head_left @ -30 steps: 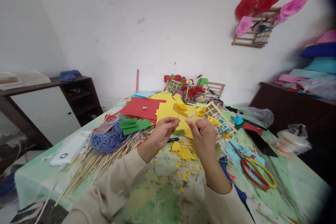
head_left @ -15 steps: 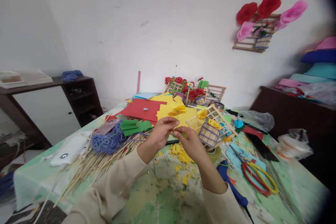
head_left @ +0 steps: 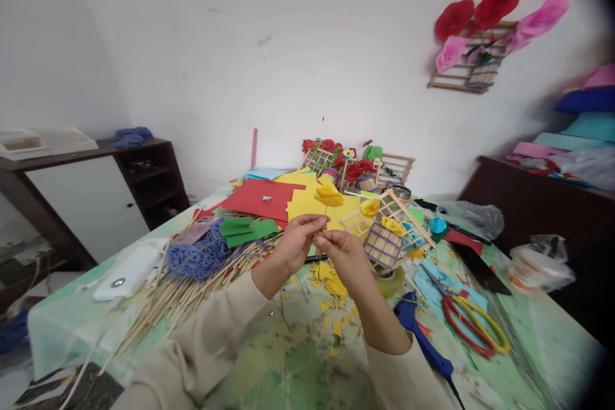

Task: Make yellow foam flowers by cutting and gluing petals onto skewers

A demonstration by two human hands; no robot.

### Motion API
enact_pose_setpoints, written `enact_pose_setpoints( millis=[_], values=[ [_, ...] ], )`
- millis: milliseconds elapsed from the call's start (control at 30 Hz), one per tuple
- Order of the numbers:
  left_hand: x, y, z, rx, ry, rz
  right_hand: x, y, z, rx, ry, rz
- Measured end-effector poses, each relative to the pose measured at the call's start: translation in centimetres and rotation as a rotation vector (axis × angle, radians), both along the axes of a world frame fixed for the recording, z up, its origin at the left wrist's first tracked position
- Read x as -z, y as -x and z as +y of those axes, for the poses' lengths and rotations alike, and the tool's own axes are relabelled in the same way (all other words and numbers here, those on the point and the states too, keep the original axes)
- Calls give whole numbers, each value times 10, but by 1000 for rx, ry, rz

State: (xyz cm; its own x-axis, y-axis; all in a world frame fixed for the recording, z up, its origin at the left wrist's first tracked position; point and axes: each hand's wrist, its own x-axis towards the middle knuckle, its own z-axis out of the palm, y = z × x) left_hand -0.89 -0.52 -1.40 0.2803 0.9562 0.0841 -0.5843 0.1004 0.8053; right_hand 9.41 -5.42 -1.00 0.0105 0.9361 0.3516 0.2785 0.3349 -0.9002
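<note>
A yellow paper flower [head_left: 328,196] on a thin wire stem stands upright above my fingertips. My left hand [head_left: 302,240] is closed, pinching the stem just under the bloom. Right beside it, my right hand [head_left: 343,251] is also closed, its thumb and forefinger on the lower stem. The fingertips of both hands almost touch and hide part of the stem. Yellow paper scraps [head_left: 335,285] lie on the table below my hands. Behind the flower are yellow paper sheets [head_left: 300,202] and a red sheet [head_left: 262,198].
Bamboo sticks [head_left: 158,307], blue yarn [head_left: 199,256] and a white device [head_left: 127,275] lie to the left. Rightward are a stick lattice with yellow flowers [head_left: 384,248], a blue glue gun [head_left: 418,333], scissors [head_left: 473,323] and thin wires [head_left: 516,339]. Finished frames with red flowers [head_left: 360,172] lean at the back.
The yellow flower has turned and now shows a rounder, fuller side. Both hands stay in nearly the same place, still on the stem. The view has shifted slightly.
</note>
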Motion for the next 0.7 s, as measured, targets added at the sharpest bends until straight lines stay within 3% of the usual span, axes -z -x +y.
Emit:
enact_pose_setpoints(
  millis=[100,267,333,700],
  values=[
    [1,1,1,20,-3,7,2,-2,1,21,-18,-75],
    [4,0,0,26,-23,13,2,-12,1,378,-180,-353],
    [6,-2,-2,39,-63,49,1,-17,1,459,-227,-374],
    [7,-8,-14,192,-50,138,0,-40,7,545,-233,-199]
  ],
)
